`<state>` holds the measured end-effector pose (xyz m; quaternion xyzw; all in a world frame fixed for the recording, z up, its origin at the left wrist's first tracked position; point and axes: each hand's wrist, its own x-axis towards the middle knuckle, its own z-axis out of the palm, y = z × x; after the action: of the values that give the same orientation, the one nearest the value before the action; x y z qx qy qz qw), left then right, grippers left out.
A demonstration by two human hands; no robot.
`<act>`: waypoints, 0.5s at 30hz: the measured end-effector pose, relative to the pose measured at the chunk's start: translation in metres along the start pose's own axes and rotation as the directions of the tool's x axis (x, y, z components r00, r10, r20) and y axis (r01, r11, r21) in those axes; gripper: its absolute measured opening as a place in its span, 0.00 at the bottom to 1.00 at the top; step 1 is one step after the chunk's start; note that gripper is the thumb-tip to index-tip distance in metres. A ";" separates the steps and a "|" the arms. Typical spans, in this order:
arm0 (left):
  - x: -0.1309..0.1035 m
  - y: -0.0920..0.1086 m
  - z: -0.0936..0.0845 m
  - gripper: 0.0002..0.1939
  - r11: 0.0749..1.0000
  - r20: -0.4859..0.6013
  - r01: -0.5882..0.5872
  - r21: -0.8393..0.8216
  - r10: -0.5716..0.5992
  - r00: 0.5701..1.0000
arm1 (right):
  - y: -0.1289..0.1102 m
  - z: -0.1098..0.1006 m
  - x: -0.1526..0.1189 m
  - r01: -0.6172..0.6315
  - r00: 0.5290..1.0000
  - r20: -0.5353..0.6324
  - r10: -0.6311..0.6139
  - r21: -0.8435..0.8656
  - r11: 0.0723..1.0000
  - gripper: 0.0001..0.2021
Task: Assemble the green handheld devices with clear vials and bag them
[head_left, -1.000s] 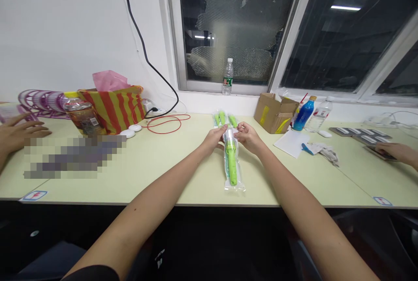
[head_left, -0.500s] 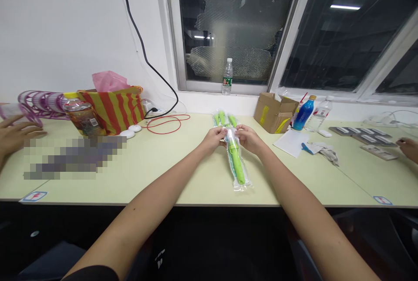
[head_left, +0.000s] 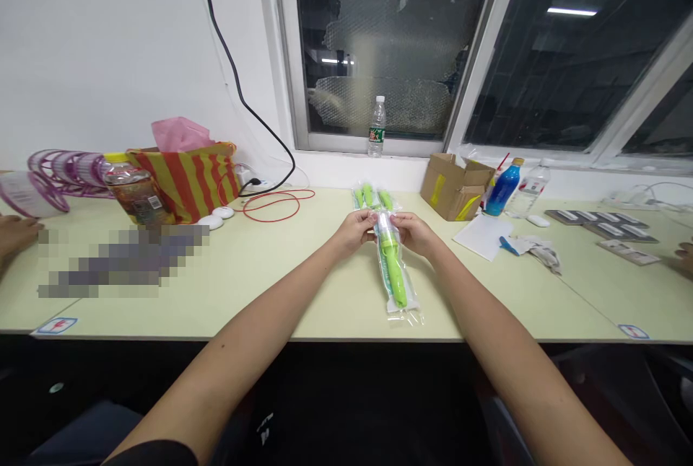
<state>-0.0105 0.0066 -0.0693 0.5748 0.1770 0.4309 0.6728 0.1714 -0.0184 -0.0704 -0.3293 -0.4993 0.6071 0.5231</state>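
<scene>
A clear plastic packet with a long bright green item inside slants down toward the front of the table. What the green item is, I cannot tell. My left hand pinches the far end of the packet from the left. My right hand has its fingers closed on the same end from the right. The packet's near end, with a clear flap, points at the table edge. Just beyond my hands, several similar green items in clear wrapping lie on the table.
On the left stand a striped bag and a drink bottle, near a person's hand. A cardboard box, a blue bottle and a glove are at right. Another person's hand shows at the right edge.
My hands stay almost in place on the packet, whose near end has shifted slightly. The other people's hands at both sides have drawn outward.
</scene>
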 end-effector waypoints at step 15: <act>0.005 -0.011 -0.009 0.22 0.993 -0.076 -0.008 0.121 0.018 0.997 | 0.007 -0.002 0.005 -0.004 1.000 0.010 0.004 -0.006 1.000 0.09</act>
<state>-0.0104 0.0163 -0.0809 0.5986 0.2248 0.4454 0.6266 0.1697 -0.0132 -0.0773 -0.3288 -0.5033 0.6082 0.5183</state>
